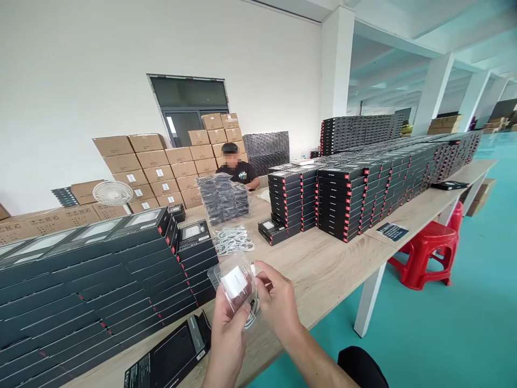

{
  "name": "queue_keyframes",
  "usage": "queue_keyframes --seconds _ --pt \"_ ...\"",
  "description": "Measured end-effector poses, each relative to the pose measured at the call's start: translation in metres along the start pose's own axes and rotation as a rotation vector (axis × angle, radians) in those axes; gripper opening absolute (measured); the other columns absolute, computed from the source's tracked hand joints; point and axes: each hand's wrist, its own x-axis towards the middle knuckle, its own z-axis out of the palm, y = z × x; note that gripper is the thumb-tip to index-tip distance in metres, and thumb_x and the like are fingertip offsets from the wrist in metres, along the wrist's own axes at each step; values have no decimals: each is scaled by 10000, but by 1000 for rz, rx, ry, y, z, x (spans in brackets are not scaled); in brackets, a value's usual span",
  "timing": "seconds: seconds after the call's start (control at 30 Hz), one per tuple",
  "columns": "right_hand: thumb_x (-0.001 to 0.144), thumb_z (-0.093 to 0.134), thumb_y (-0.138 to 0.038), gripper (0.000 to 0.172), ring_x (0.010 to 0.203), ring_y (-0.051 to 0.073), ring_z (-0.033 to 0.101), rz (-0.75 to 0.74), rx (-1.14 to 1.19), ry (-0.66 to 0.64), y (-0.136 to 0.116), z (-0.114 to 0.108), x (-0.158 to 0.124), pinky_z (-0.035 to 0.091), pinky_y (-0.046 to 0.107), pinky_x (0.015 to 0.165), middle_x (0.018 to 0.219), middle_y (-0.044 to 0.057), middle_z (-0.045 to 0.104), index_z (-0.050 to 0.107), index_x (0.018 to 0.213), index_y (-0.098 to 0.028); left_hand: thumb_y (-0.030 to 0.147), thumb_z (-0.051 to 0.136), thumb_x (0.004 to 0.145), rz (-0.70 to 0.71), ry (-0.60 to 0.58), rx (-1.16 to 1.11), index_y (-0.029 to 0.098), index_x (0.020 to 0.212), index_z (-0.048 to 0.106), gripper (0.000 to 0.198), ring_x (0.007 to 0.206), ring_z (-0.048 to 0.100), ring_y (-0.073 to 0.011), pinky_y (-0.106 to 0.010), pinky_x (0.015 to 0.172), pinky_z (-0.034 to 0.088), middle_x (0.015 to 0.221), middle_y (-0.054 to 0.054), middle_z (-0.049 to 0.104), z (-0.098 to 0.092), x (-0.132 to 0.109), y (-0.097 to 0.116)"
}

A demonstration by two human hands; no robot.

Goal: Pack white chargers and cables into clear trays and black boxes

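My left hand (230, 318) grips a clear plastic tray (218, 272) with a white charger (234, 281) seated in it. Beside it, my right hand (278, 296) pinches the white plug end of a charging cable (253, 268) between thumb and fingers. The cable's looped length (252, 318) hangs down between both hands. On the table just past my hands lies a heap of white cables (234, 240). A black box (173, 353) rests on the table below my left hand, with a flap raised at its near right end.
Stacked black boxes (100, 291) stand to my left; more stacks (343, 205) run along the right side of the wooden table (315, 269). Bagged dark trays (224, 199) are in front of a seated person (242, 171). Red stools (428, 248) stand at right, a white fan (112, 193) at left.
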Motion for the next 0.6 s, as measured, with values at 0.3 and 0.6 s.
queue_keyframes --seconds 0.3,0.6 --pt "845 533 -115 414 833 231 682 -7 -120 -242 0 -8 16 513 329 777 956 78 754 745 1178 -239 210 832 626 -130 -18 -84 290 1315 588 735 1253 592 -320 -392 1021 483 1276 -80 695 -7 -1 8" --pt "895 502 -75 358 808 203 561 -208 -582 -390 -11 -15 13 435 301 714 839 62 623 733 1132 -212 188 796 700 -277 -161 -225 301 1444 461 824 1126 662 -329 -424 933 521 1184 -96 728 -17 -5 14"
